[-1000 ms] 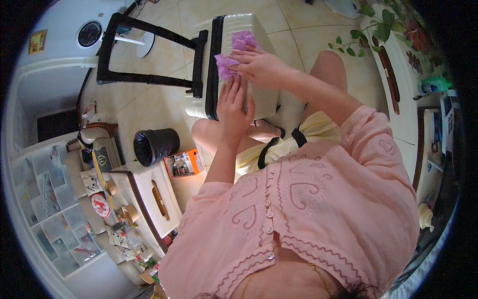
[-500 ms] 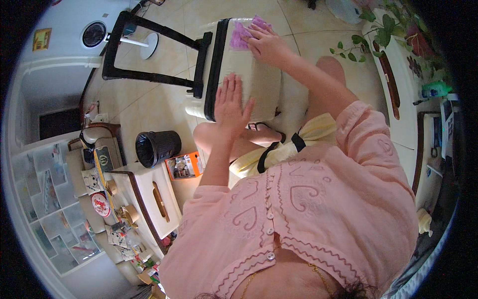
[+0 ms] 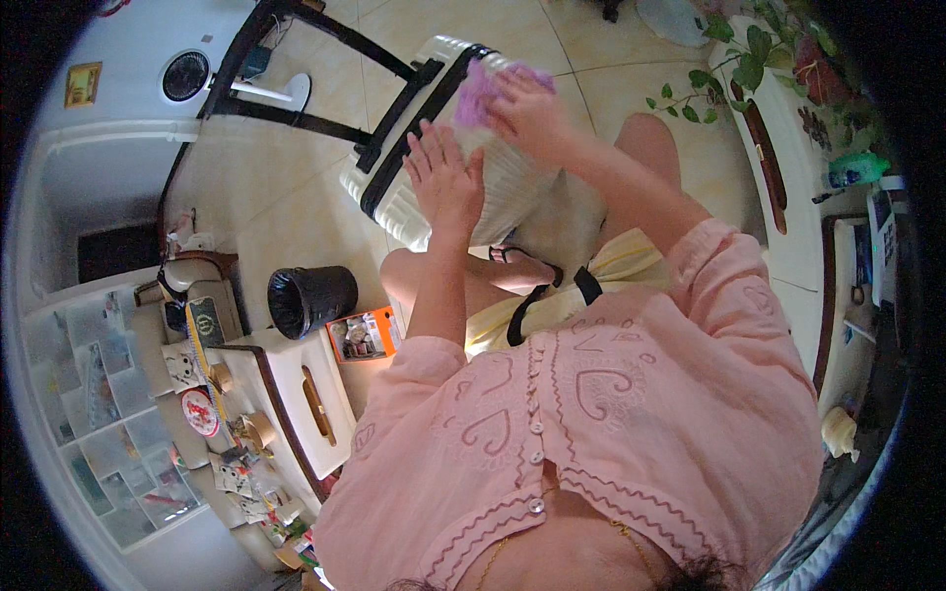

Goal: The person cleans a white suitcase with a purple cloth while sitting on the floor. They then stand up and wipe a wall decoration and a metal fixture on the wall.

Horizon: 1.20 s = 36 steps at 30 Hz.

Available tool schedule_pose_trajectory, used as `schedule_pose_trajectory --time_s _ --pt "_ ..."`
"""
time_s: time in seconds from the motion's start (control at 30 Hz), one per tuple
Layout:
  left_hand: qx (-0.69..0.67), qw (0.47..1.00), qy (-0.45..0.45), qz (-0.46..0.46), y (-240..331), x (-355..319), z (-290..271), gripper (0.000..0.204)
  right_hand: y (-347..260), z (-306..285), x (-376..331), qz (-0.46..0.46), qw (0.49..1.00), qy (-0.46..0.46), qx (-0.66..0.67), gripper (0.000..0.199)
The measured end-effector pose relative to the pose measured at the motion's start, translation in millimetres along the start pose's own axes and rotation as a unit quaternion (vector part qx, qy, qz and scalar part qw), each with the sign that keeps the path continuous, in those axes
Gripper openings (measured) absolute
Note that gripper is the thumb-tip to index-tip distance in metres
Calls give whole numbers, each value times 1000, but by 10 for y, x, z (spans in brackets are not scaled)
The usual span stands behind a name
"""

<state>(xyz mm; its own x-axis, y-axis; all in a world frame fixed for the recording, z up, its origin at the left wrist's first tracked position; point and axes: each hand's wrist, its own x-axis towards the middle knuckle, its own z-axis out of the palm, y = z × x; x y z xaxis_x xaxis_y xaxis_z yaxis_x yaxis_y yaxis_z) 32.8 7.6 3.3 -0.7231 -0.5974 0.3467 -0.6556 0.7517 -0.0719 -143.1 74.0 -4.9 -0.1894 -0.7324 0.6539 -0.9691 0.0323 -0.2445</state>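
Between black bin [image 3: 330, 297] and leafy plant [image 3: 755, 75], the suitcase [image 3: 507, 189] sits newly turned aslant; the left hand [image 3: 446, 192] spreads fingers over it; the right hand [image 3: 532, 118] covers a purple cloth [image 3: 475, 97], fingers too blurred to judge.

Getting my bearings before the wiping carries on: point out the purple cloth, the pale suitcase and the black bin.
Purple cloth [image 3: 474, 97]: head view, on its crumpled left part.
Pale suitcase [image 3: 506, 179]: head view, on its ribbed shell.
Black bin [image 3: 332, 295]: head view, on its outer side wall.
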Motion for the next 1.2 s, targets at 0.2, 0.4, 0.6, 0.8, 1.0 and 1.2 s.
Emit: schedule_pose_trajectory --time_s 0.2,0.4,0.6,0.8,1.0,1.2 --pt "-26 998 -42 42 152 323 88 67 451 292 294 168 985 -25 -41 39" --pt "-117 982 -34 147 -244 372 81 52 136 182 -104 100 986 -5 -136 40" --pt "-309 946 -49 83 -431 387 28 37 365 192 -284 300 947 -34 114 42" --pt "-323 945 56 -2 302 492 70 44 479 549 -735 590 669 -140 430 50" --pt "-86 994 15 60 429 288 91 65 26 466 -720 496 804 14 328 39" --pt "-173 967 -63 174 0 45 -208 65 69 -202 144 312 896 134 287 28"
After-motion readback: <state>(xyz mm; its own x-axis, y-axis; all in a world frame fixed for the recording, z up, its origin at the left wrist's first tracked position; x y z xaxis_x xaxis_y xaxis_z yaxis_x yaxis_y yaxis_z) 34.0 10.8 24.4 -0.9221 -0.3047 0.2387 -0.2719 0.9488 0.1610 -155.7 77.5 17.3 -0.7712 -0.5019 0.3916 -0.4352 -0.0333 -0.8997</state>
